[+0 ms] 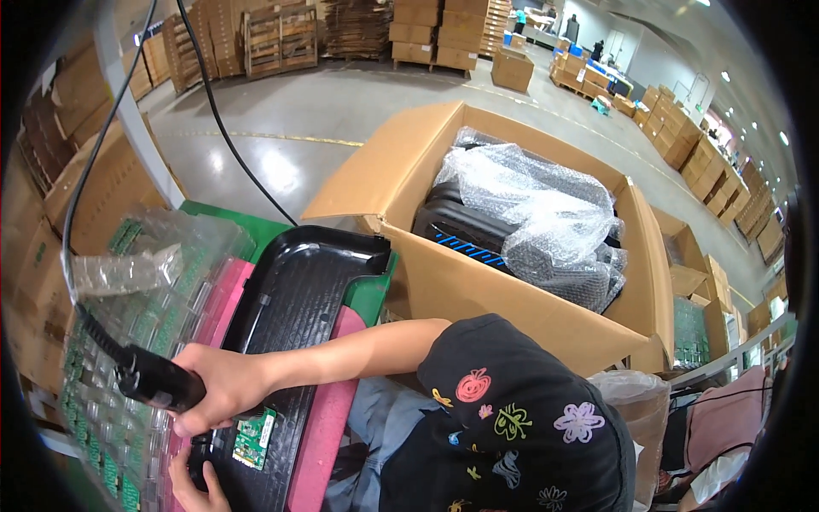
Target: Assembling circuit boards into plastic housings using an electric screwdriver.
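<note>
My right hand (223, 386) is wrapped round a black corded electric screwdriver (162, 381), with its tip hidden below the fist. Under that hand and forearm lies a long black plastic housing (299, 299), hollow side up. A small green circuit board (254, 439) sits inside its near part, just beside my right hand. My left hand (198, 488) is at the lower edge of the view, fingers apart, resting at the near end of the housing by the board. Pink foam (328, 410) shows under the housing, on a green surface (375, 294).
Clear plastic trays (162, 333) holding green boards are stacked on the left. Beyond the housing stands an open cardboard box (512, 299) with black housings in bubble wrap (546, 205). A black cable (226, 128) hangs overhead. Another person (725, 418) is at the right.
</note>
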A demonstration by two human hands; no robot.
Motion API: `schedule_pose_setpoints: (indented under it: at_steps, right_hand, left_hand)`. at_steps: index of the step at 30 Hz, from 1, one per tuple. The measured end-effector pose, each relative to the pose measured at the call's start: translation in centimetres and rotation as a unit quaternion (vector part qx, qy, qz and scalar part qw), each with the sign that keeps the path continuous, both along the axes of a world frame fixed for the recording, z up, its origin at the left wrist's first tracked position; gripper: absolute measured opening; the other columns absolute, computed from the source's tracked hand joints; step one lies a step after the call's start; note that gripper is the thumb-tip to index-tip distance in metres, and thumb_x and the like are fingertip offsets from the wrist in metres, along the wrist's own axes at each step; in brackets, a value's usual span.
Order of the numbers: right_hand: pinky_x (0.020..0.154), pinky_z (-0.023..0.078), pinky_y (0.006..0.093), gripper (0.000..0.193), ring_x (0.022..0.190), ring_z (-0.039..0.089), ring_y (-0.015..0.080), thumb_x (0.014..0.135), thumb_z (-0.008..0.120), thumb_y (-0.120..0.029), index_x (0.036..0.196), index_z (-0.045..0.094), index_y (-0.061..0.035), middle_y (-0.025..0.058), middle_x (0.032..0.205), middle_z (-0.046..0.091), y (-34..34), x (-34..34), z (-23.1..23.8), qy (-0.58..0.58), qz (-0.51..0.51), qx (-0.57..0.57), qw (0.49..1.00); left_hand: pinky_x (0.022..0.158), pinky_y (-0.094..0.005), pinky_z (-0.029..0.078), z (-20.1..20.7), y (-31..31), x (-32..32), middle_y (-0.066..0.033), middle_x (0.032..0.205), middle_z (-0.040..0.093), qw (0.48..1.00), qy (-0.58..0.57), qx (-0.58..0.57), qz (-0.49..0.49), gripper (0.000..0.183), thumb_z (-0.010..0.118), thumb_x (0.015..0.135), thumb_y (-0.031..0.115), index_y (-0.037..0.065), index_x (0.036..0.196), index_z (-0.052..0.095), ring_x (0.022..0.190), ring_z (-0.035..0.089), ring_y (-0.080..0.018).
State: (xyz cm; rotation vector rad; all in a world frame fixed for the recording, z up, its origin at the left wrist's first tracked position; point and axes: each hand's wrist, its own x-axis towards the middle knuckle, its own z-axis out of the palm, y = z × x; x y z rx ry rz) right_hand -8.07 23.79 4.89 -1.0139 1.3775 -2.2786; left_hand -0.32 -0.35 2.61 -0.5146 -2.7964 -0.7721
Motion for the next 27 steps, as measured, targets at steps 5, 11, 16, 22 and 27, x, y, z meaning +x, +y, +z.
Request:
schedule_pose_setpoints:
  at_steps: [5, 11, 16, 22, 27]
  right_hand:
    - [0.042, 0.041, 0.0237, 0.02, 0.047, 0.053, 0.0081, 0.078, 0.074, -0.009, 0.088, 0.059, 0.0008, 0.0022, 0.06, 0.057, -0.6, 0.2, -0.4, 0.051, 0.036, 0.006, 0.998]
    - [0.043, 0.042, 0.0245, 0.022, 0.047, 0.053, 0.0091, 0.079, 0.075, -0.013, 0.084, 0.058, 0.0008, 0.0033, 0.06, 0.056, 0.1, 0.0, -0.5, 0.019, 0.034, 0.002, 0.999]
    - [0.043, 0.042, 0.0265, 0.028, 0.046, 0.054, 0.0118, 0.084, 0.073, -0.021, 0.074, 0.056, -0.0005, 0.0039, 0.057, 0.054, -0.2, -0.2, 0.3, -0.013, -0.02, -0.021, 0.999]
    - [0.049, 0.045, 0.0313, 0.028, 0.049, 0.054, 0.0138, 0.086, 0.069, -0.026, 0.075, 0.054, -0.0041, 0.0041, 0.059, 0.055, -2.2, -4.2, 0.5, -0.267, -0.228, -0.048, 0.935]
    - [0.088, 0.052, 0.0532, 0.044, 0.097, 0.054, 0.0259, 0.081, 0.068, -0.013, 0.112, 0.043, 0.0045, 0.0132, 0.103, 0.048, -1.9, -6.8, 0.3, -0.379, -0.332, -0.024, 0.864]
  left_hand:
    - [0.093, -0.0405, 0.047, 0.9, 0.4, 0.3, -0.0229, 0.114, 0.063, 0.999, 0.029, -0.012, -0.022, 0.032, 0.063, 0.093, 0.013, -0.003, 0.121, 0.06, 0.104, 0.061, -0.0357]
    - [0.096, -0.0413, 0.046, 1.4, 0.9, 0.6, -0.0238, 0.115, 0.063, 1.0, -0.015, -0.012, 0.011, 0.033, 0.062, 0.094, 0.014, -0.003, 0.121, 0.06, 0.106, 0.061, -0.0369]
    - [0.093, -0.0413, 0.047, 0.6, 0.4, 0.7, -0.0233, 0.113, 0.064, 0.999, 0.006, -0.033, 0.009, 0.033, 0.061, 0.093, 0.015, -0.003, 0.122, 0.06, 0.104, 0.061, -0.0373]
    - [0.089, -0.0414, 0.048, 0.0, -0.2, 0.2, -0.0222, 0.109, 0.064, 0.998, 0.024, -0.056, -0.003, 0.031, 0.062, 0.092, 0.014, -0.003, 0.118, 0.061, 0.099, 0.061, -0.0366]
    - [0.082, -0.0427, 0.05, -0.9, -1.1, -0.5, -0.023, 0.098, 0.065, 0.996, 0.025, -0.088, -0.018, 0.028, 0.064, 0.091, 0.014, -0.003, 0.112, 0.064, 0.089, 0.062, -0.0386]
